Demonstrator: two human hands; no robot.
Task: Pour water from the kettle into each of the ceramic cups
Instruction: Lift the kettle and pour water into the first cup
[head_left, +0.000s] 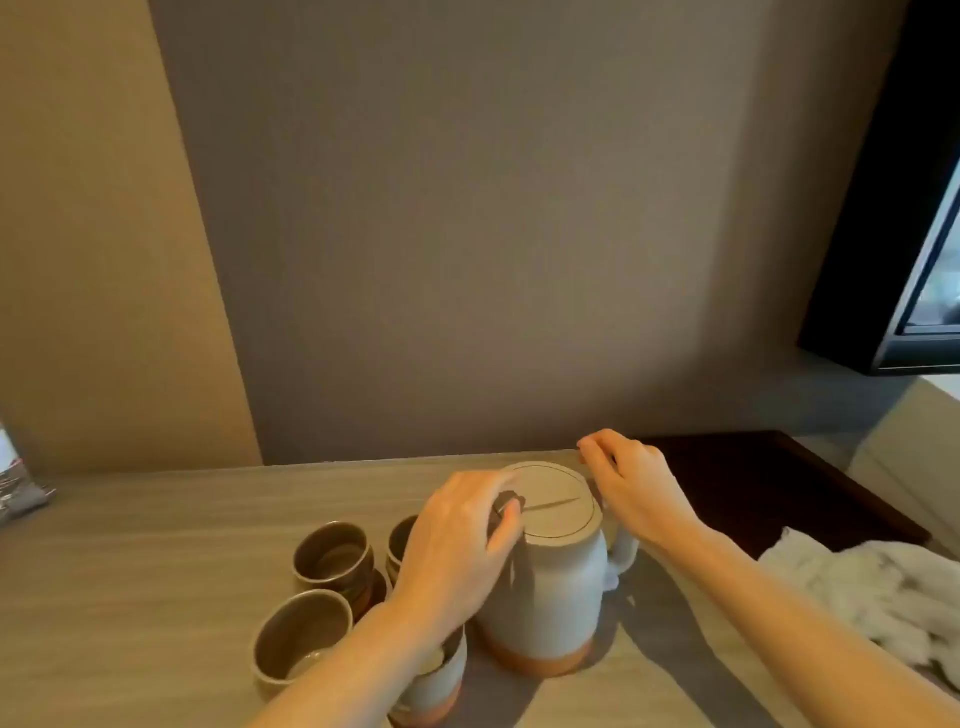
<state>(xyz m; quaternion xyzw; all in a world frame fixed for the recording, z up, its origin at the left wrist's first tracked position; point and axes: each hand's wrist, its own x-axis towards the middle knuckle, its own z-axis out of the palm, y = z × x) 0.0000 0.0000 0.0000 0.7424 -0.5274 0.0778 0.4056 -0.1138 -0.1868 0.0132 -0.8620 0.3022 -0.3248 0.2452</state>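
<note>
A pale grey ceramic kettle (550, 597) with a terracotta base stands upright on the table, its flat lid (558, 501) in place. My left hand (457, 545) wraps the kettle's upper left side, with the thumb on a dark tab at the lid's edge. My right hand (634, 488) hovers over the kettle's back right with fingers loosely curled, holding nothing, above the white handle (623, 556). Several brown-glazed cups stand left of the kettle: one cup (332, 558) behind, one cup (301, 636) in front, one cup (402, 540) half hidden by my hand, and a grey cup (431, 686) under my forearm.
The light wood-grain table (156, 530) meets a grey wall behind. A dark wooden tray (769, 493) lies at the right with a white cloth (857, 587) on its near end. A black screen (909, 260) hangs at upper right. Printed paper (21, 488) sits at the far left edge.
</note>
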